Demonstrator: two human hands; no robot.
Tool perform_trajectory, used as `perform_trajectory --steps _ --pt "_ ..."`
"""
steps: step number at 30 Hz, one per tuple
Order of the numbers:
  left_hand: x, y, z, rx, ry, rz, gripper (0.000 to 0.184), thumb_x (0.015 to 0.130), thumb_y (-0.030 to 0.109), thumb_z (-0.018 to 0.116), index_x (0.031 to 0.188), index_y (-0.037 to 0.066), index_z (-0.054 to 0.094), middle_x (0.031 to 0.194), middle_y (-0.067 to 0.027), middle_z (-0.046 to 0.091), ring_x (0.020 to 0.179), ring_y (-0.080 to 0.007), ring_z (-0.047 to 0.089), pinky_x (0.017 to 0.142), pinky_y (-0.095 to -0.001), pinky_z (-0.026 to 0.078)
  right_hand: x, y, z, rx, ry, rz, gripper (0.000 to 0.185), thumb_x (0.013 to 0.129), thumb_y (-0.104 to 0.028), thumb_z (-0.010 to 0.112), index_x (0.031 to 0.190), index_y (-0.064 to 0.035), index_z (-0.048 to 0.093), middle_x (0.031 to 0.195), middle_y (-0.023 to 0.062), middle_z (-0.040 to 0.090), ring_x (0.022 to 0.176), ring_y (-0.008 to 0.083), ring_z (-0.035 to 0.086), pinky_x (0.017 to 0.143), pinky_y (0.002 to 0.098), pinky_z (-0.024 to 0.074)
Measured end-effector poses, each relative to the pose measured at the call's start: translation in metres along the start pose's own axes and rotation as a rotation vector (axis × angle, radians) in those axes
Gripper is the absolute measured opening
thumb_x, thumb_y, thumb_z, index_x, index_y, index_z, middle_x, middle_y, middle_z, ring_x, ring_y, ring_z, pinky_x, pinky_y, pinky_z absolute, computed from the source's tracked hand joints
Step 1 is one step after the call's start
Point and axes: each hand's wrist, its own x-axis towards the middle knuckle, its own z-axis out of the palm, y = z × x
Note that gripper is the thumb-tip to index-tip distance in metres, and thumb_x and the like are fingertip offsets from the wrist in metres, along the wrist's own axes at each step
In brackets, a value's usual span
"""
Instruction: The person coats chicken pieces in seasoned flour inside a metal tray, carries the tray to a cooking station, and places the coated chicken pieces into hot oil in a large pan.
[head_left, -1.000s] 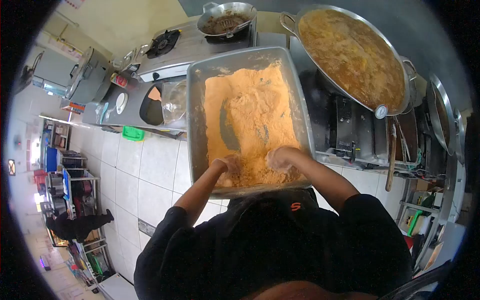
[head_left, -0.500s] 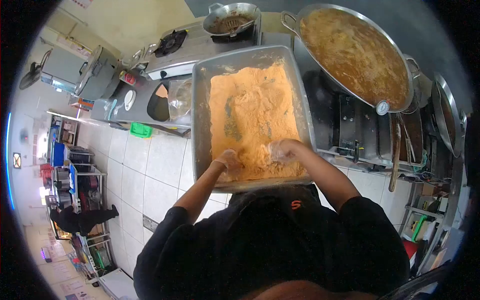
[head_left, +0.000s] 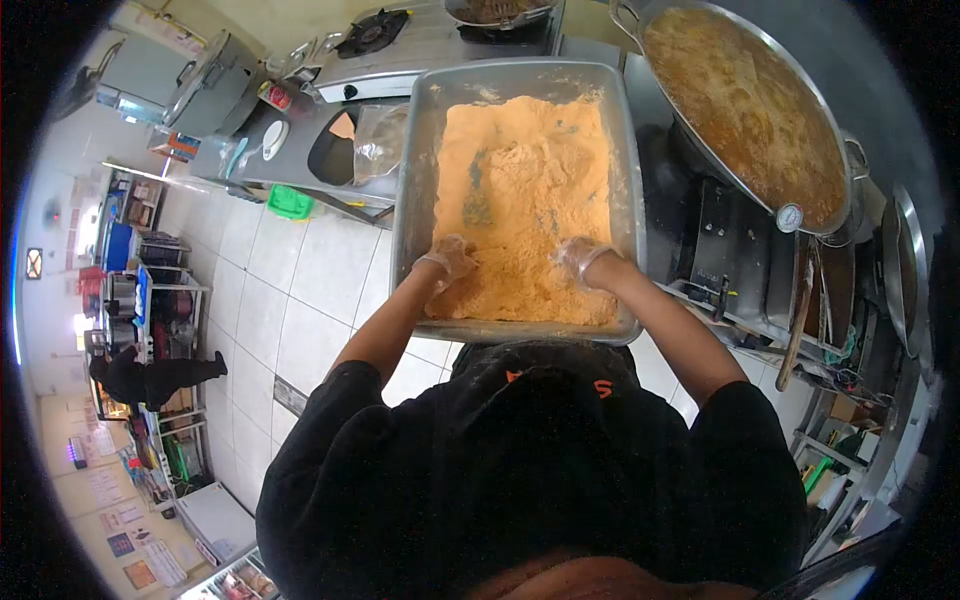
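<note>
A grey rectangular tub [head_left: 404, 200] holds a layer of orange powder [head_left: 535, 190], clumpy toward its near side. Both hands wear clear plastic gloves. My left hand [head_left: 452, 262] is at the near left of the powder, its fingers partly in it. At the near right, my right hand [head_left: 580, 260] touches the powder with its fingers pointing down and inward. Powder and glove hide the fingertips, so I cannot tell what either hand holds.
A large pan of bubbling brown oil [head_left: 745, 110] with a thermometer [head_left: 789, 217] stands to the right. Behind the tub is a stove [head_left: 400, 60]. A wooden handle [head_left: 793, 345] juts out at the right. Another person [head_left: 150, 380] stands far left.
My hands have moved farther apart in the powder, the left one leftward and the right one toward the tub's right side. The view has shifted, so the tub appears higher and farther right.
</note>
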Motion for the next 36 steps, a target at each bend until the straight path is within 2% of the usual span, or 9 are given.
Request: perform_trajectory --steps 5,10,11,13,15,17,29,32,36 --pt "0.004 0.000 0.001 -0.024 0.074 0.188 0.047 0.075 0.033 0.068 0.108 0.001 0.057 0.092 -0.0218 0.064 0.085 -0.0295 0.063 0.072 -0.0368 0.048 -0.018 -0.011 -0.019 0.138 0.012 0.046 0.032 0.084 -0.015 0.056 0.116 -0.0123 0.059 0.112 0.0185 0.058 0.102 0.0342 0.058 0.085 0.0396 0.0482" --pt "-0.028 0.029 -0.009 0.023 0.141 0.833 0.038 0.080 0.030 0.064 0.109 0.007 0.058 0.086 -0.0213 0.064 0.078 -0.0389 0.059 0.073 -0.0389 0.048 -0.002 0.031 0.027 1.305 0.096 0.436 0.027 0.083 -0.011 0.051 0.109 -0.0098 0.060 0.106 0.0154 0.061 0.098 0.0313 0.060 0.083 0.0384 0.0490" --pt "-0.027 0.031 -0.013 0.108 -0.102 0.861 0.037 0.081 0.030 0.063 0.110 0.009 0.058 0.086 -0.0206 0.064 0.078 -0.0410 0.058 0.074 -0.0404 0.047 -0.005 0.028 0.021 1.304 0.098 0.436 0.027 0.083 -0.011 0.051 0.109 -0.0098 0.060 0.106 0.0154 0.061 0.098 0.0313 0.060 0.083 0.0384 0.0490" --pt "-0.015 0.033 -0.010 0.257 -0.084 0.758 0.036 0.080 0.029 0.063 0.111 0.011 0.059 0.086 -0.0182 0.064 0.079 -0.0390 0.058 0.074 -0.0417 0.047 -0.017 0.014 0.001 -0.037 -0.033 0.165 0.025 0.084 -0.017 0.050 0.106 -0.0105 0.061 0.103 0.0132 0.062 0.096 0.0312 0.060 0.084 0.0387 0.0486" --pt "0.001 0.025 -0.004 0.400 -0.070 0.651 0.036 0.080 0.029 0.062 0.111 0.012 0.060 0.087 -0.0159 0.065 0.080 -0.0369 0.058 0.073 -0.0431 0.046 -0.025 0.010 0.004 -0.004 0.105 0.126 0.026 0.083 -0.017 0.055 0.108 -0.0085 0.061 0.103 0.0146 0.062 0.095 0.0314 0.060 0.082 0.0379 0.0490" --pt "0.014 0.013 -0.002 0.406 0.425 1.323 0.033 0.079 0.026 0.060 0.111 0.016 0.061 0.084 -0.0125 0.064 0.082 -0.0333 0.059 0.070 -0.0435 0.046 -0.028 0.013 0.008 0.026 0.241 0.086 0.029 0.083 -0.018 0.061 0.110 -0.0065 0.060 0.103 0.0160 0.062 0.094 0.0315 0.060 0.081 0.0371 0.0493" --pt "-0.053 0.068 -0.044 0.422 -0.162 0.729 0.029 0.081 0.027 0.057 0.108 0.017 0.061 0.092 -0.0082 0.064 0.090 -0.0288 0.059 0.077 -0.0383 0.048 -0.031 -0.015 -0.051 0.632 0.054 0.229 0.024 0.085 -0.028 0.062 0.098 -0.0085 0.058 0.084 0.0102 0.062 0.075 0.0224 0.058 0.070 0.0337 0.0480" --pt "-0.038 0.034 -0.016 0.367 -0.081 0.868 0.030 0.080 0.032 0.058 0.106 0.017 0.061 0.087 -0.0111 0.064 0.082 -0.0317 0.061 0.072 -0.0417 0.048 -0.040 -0.025 -0.071 1.061 0.273 0.098 0.027 0.079 -0.032 0.069 0.084 -0.0080 0.058 0.071 0.0035 0.058 0.063 0.0160 0.054 0.061 0.0314 0.0454" --pt "-0.023 0.029 0.009 0.180 0.125 1.070 0.031 0.077 0.033 0.061 0.103 0.016 0.062 0.081 -0.0131 0.064 0.076 -0.0334 0.062 0.069 -0.0436 0.048 -0.033 -0.036 -0.084 0.522 0.366 0.186 0.034 0.082 -0.037 0.065 0.092 -0.0060 0.057 0.073 0.0106 0.059 0.065 0.0215 0.053 0.064 0.0337 0.0452"
